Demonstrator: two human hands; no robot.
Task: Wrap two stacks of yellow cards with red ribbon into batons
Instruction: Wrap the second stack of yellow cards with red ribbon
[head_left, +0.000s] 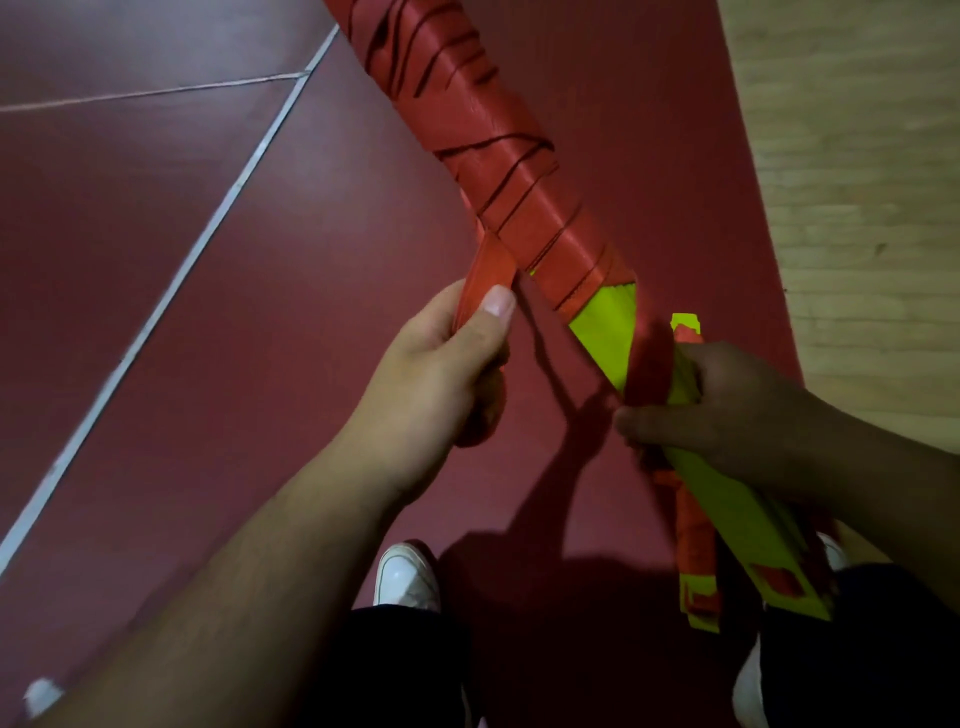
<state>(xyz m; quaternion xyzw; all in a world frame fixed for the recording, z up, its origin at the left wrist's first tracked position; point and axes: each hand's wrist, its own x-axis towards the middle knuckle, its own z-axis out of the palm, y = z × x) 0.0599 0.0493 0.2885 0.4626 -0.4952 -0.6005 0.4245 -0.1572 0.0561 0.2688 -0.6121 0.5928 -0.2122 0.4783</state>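
Over the red floor (156, 286), a long stack of yellow cards (608, 322), mostly wound in red ribbon (488, 166), slants upward from the right hand (727, 410) gripping its bare lower part, while the left hand (447, 364) pinches the ribbon's loose tail under its thumb.

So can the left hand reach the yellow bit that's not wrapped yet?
Probably yes. The bare yellow cards sit just beside the left hand, with nothing between them. But that hand is pinching the red ribbon, so it would bring the ribbon along.
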